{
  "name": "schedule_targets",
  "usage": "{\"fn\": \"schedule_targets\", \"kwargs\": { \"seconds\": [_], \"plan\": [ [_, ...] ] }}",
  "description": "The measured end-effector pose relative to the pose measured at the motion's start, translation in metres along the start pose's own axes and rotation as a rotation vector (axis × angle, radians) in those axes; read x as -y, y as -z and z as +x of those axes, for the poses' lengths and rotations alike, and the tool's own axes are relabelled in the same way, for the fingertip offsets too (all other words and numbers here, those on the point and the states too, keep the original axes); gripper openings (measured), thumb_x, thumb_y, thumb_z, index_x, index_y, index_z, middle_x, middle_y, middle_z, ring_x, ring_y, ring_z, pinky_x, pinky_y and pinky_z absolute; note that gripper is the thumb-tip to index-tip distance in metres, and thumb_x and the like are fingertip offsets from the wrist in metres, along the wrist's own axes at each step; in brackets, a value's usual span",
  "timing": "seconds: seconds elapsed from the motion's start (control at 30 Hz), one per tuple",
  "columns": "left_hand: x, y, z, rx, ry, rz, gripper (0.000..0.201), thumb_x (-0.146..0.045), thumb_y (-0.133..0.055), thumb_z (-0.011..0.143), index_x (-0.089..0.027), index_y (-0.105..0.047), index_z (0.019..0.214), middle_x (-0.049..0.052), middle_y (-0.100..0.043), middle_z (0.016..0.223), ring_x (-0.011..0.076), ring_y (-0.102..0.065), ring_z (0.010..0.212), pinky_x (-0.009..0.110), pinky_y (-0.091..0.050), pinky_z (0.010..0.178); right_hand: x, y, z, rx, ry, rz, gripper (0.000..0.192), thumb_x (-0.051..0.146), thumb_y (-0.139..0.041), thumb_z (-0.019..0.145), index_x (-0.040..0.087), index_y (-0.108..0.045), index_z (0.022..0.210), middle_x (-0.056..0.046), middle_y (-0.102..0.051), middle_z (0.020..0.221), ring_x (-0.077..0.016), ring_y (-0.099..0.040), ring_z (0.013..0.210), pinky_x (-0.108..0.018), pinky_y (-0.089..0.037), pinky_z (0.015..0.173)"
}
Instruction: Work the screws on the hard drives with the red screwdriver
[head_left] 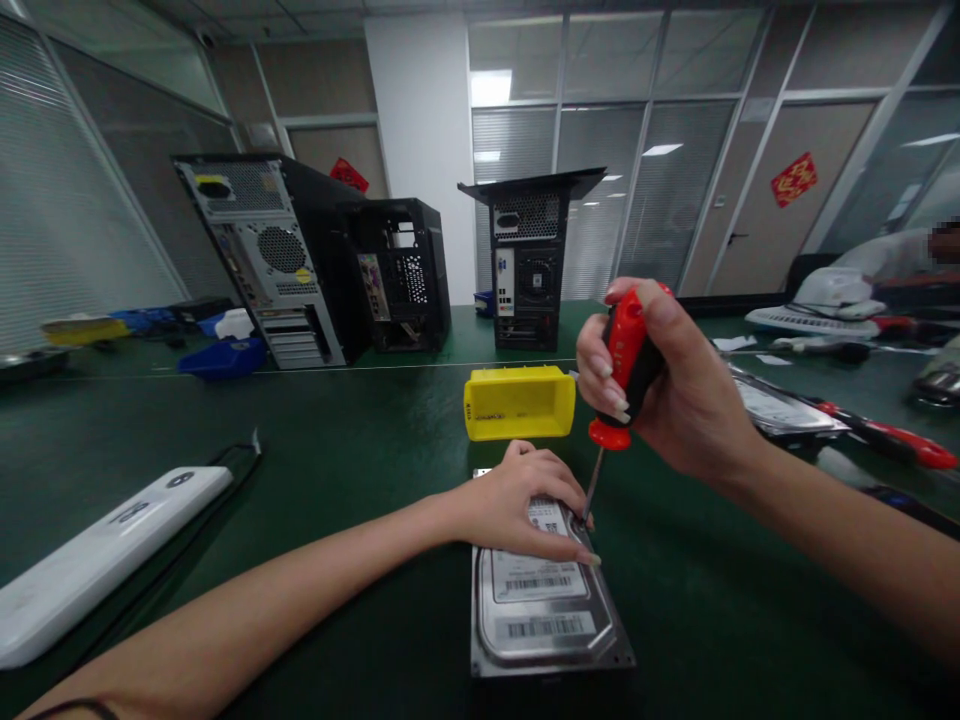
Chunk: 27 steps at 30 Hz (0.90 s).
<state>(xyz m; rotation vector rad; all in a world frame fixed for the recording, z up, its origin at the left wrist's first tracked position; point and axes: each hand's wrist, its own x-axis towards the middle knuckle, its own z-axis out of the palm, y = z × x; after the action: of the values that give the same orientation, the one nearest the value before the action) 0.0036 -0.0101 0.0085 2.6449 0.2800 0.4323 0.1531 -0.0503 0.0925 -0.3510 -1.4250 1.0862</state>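
Disk drive (pixel 544 625) under spread left hand (pixel 517 495) — right hand (pixel 690 395) above, tight around a screwdriver (pixel 628 350).

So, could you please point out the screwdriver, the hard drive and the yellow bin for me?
Screwdriver (pixel 627 350): head view, on the red part of its handle.
Hard drive (pixel 541 582): head view, on the barcode label on its top face.
Yellow bin (pixel 519 430): head view, on its near side.

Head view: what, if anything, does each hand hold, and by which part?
The right hand grips the screwdriver by its handle; the left hand rests across the top of the hard drive.
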Motion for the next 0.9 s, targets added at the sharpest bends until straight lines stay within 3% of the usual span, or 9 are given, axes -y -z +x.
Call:
{"fn": "schedule_targets", "kwargs": {
  "seconds": [0.3,0.47,0.57,0.67,0.73,0.9],
  "plan": [
    [0.0018,0.0015,-0.0012,0.004,-0.002,-0.013,0.027,-0.042,-0.066,0.078,-0.023,-0.065,0.096,-0.001,-0.065,0.103,0.0192,-0.052,0.108,0.033,-0.025,0.091,-0.0006,0.0018,-0.0051,0.003,0.005,0.004,0.026,0.031,-0.064,0.08,0.021,-0.04,0.074,0.007,-0.05,0.061,-0.0039,-0.04,0.041,-0.016,-0.029,0.038],
    [0.001,0.0013,-0.0013,0.002,0.006,-0.034,0.025,-0.041,-0.067,0.077,-0.024,-0.066,0.095,-0.001,-0.065,0.102,0.0185,-0.052,0.107,0.034,-0.024,0.092,0.0021,0.0025,-0.0036,0.039,-0.035,-0.098,0.036,0.048,-0.054,0.083,0.018,-0.047,0.064,0.005,-0.043,0.051,-0.0053,-0.037,0.039,-0.019,-0.029,0.036],
    [0.0,0.0013,-0.001,-0.002,0.004,-0.031,0.024,-0.041,-0.065,0.078,-0.024,-0.066,0.094,-0.002,-0.066,0.1,0.0178,-0.053,0.105,0.033,-0.024,0.092,0.0048,0.0029,-0.005,0.052,-0.058,-0.061,0.033,0.045,-0.041,0.09,0.018,-0.054,0.075,0.001,-0.05,0.062,-0.0082,-0.045,0.044,-0.021,-0.035,0.039],
    [-0.0003,0.0014,-0.0005,-0.002,-0.003,-0.022,0.023,-0.041,-0.064,0.079,-0.022,-0.066,0.093,-0.001,-0.066,0.099,0.0174,-0.054,0.105,0.033,-0.024,0.091,0.0061,0.0018,-0.0067,0.023,-0.044,0.052,0.031,0.036,-0.032,0.093,0.017,-0.056,0.088,-0.002,-0.055,0.082,-0.0101,-0.053,0.057,-0.025,-0.044,0.053],
    [-0.0002,0.0012,-0.0003,-0.005,-0.009,-0.018,0.023,-0.041,-0.064,0.079,-0.022,-0.065,0.093,-0.001,-0.066,0.099,0.0172,-0.054,0.104,0.033,-0.024,0.091,0.0058,0.0004,-0.0072,0.041,-0.06,0.097,0.036,0.037,-0.028,0.094,0.016,-0.057,0.088,-0.003,-0.054,0.079,-0.0103,-0.052,0.058,-0.026,-0.044,0.058],
    [0.0006,0.0005,-0.0007,-0.008,-0.003,-0.017,0.024,-0.042,-0.063,0.08,-0.023,-0.065,0.094,-0.001,-0.066,0.102,0.0176,-0.054,0.105,0.033,-0.024,0.092,0.0029,-0.0016,-0.0071,0.049,-0.069,0.127,0.036,0.053,-0.036,0.089,0.023,-0.056,0.094,0.001,-0.049,0.066,-0.0089,-0.041,0.046,-0.023,-0.033,0.044]
  ]
}}
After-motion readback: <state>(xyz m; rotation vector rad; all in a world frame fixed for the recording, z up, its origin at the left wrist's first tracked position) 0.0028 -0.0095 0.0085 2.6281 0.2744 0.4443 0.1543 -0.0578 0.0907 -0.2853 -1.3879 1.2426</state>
